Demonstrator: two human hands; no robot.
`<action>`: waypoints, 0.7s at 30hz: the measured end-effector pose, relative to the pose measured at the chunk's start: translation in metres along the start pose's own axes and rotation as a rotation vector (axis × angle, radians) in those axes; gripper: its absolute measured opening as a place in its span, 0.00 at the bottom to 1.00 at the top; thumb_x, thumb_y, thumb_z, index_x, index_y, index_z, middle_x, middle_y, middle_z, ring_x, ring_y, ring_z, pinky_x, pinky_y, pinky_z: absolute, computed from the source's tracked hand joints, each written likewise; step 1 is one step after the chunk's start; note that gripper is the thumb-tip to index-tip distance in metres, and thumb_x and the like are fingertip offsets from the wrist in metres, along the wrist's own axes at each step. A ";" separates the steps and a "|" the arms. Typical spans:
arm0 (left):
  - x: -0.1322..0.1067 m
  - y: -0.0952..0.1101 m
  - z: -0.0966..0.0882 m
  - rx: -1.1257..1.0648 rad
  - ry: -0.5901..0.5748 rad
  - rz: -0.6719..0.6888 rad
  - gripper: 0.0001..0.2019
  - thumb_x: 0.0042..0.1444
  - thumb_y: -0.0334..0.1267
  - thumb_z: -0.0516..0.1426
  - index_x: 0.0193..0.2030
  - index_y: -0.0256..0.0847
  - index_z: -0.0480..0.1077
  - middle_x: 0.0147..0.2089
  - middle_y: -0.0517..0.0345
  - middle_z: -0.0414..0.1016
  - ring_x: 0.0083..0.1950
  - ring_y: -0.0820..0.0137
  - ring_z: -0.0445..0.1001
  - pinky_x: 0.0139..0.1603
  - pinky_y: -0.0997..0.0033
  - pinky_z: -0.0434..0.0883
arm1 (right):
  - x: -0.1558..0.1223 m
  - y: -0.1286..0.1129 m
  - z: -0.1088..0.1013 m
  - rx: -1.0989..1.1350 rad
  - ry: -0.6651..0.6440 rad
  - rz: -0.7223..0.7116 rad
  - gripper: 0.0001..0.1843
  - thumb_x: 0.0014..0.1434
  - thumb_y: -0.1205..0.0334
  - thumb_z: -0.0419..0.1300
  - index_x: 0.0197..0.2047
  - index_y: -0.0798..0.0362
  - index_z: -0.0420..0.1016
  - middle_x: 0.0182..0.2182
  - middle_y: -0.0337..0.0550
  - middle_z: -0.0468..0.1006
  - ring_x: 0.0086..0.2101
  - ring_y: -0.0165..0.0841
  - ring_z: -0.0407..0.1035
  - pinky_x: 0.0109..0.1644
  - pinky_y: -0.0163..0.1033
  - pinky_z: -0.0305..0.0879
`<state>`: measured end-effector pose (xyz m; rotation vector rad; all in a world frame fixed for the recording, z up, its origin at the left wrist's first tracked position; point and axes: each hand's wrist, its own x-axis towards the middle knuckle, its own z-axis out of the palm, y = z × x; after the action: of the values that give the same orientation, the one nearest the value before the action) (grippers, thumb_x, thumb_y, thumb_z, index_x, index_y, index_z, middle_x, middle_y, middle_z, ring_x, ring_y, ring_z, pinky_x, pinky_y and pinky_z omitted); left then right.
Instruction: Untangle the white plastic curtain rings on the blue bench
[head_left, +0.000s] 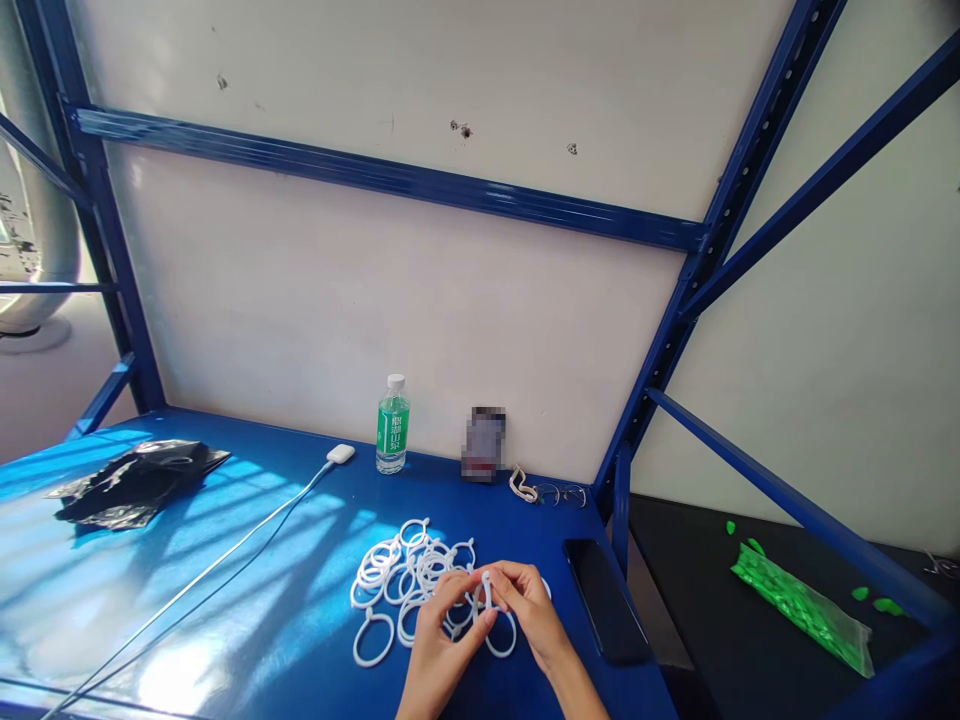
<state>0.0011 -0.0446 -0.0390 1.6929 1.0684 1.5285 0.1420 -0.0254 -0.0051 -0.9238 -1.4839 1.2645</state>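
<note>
Both hands meet low in the middle of the head view, over a blue shelf top [247, 560]. My left hand [442, 640] and my right hand [529, 605] each pinch the same white plastic ring [486, 598] between fingertips. A second ring hangs below it. Just behind my fingers lies a loose pile of several white rings [401, 575], each with a small tab.
A green-labelled water bottle [393, 425] stands at the back wall beside a blurred small box [484, 443]. A white charger and cable [247, 530] cross the shelf. A black plastic bag [135, 480] lies far left, a dark phone [604, 600] at the right edge, a green bag [802, 605] beyond.
</note>
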 end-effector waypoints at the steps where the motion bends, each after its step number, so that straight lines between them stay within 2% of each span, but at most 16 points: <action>1: 0.000 0.001 0.000 0.043 0.027 0.020 0.14 0.52 0.46 0.61 0.43 0.43 0.75 0.42 0.51 0.77 0.44 0.61 0.75 0.44 0.62 0.74 | 0.000 0.000 -0.001 -0.042 0.006 -0.004 0.22 0.59 0.44 0.56 0.36 0.57 0.78 0.18 0.35 0.60 0.21 0.25 0.51 0.27 0.32 0.50; 4: 0.001 -0.001 -0.002 0.208 0.187 0.093 0.15 0.52 0.44 0.60 0.46 0.43 0.74 0.44 0.50 0.76 0.48 0.58 0.72 0.49 0.57 0.72 | -0.002 -0.004 -0.004 -0.328 0.083 -0.065 0.18 0.60 0.48 0.55 0.37 0.55 0.74 0.21 0.36 0.65 0.23 0.28 0.56 0.30 0.34 0.56; 6: 0.001 -0.006 -0.003 0.316 0.308 0.119 0.18 0.53 0.44 0.60 0.49 0.42 0.72 0.46 0.48 0.75 0.50 0.56 0.70 0.51 0.53 0.69 | -0.005 -0.007 -0.006 -0.604 0.127 -0.106 0.11 0.58 0.54 0.57 0.33 0.53 0.72 0.23 0.37 0.67 0.27 0.31 0.60 0.39 0.37 0.60; 9: 0.001 -0.014 -0.004 0.436 0.406 0.118 0.18 0.56 0.44 0.56 0.53 0.42 0.70 0.48 0.47 0.73 0.51 0.55 0.68 0.52 0.51 0.67 | -0.010 -0.011 -0.007 -0.884 0.071 -0.086 0.05 0.51 0.61 0.63 0.29 0.50 0.70 0.26 0.36 0.68 0.35 0.34 0.63 0.54 0.45 0.54; 14: 0.000 -0.026 -0.002 0.568 0.407 0.091 0.19 0.58 0.43 0.53 0.55 0.42 0.68 0.49 0.47 0.72 0.51 0.55 0.68 0.52 0.51 0.66 | -0.012 -0.005 -0.006 -1.002 -0.063 -0.014 0.09 0.44 0.62 0.68 0.29 0.48 0.71 0.30 0.35 0.69 0.41 0.37 0.63 0.60 0.48 0.47; 19: -0.001 -0.038 0.002 0.648 0.369 0.019 0.19 0.58 0.41 0.51 0.55 0.42 0.68 0.52 0.47 0.73 0.55 0.52 0.66 0.50 0.48 0.65 | -0.011 0.002 -0.007 -0.988 -0.114 0.012 0.06 0.46 0.66 0.65 0.28 0.49 0.71 0.28 0.35 0.68 0.42 0.36 0.64 0.62 0.49 0.43; 21: -0.002 -0.043 0.003 0.642 0.335 0.014 0.19 0.57 0.40 0.51 0.55 0.41 0.67 0.53 0.47 0.72 0.56 0.52 0.66 0.51 0.48 0.65 | -0.011 0.000 -0.006 -0.961 -0.114 0.012 0.05 0.48 0.68 0.63 0.29 0.49 0.71 0.27 0.34 0.68 0.40 0.35 0.65 0.61 0.49 0.45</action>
<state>-0.0031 -0.0252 -0.0767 1.8745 1.8814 1.6191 0.1505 -0.0343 -0.0070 -1.4680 -2.2245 0.5587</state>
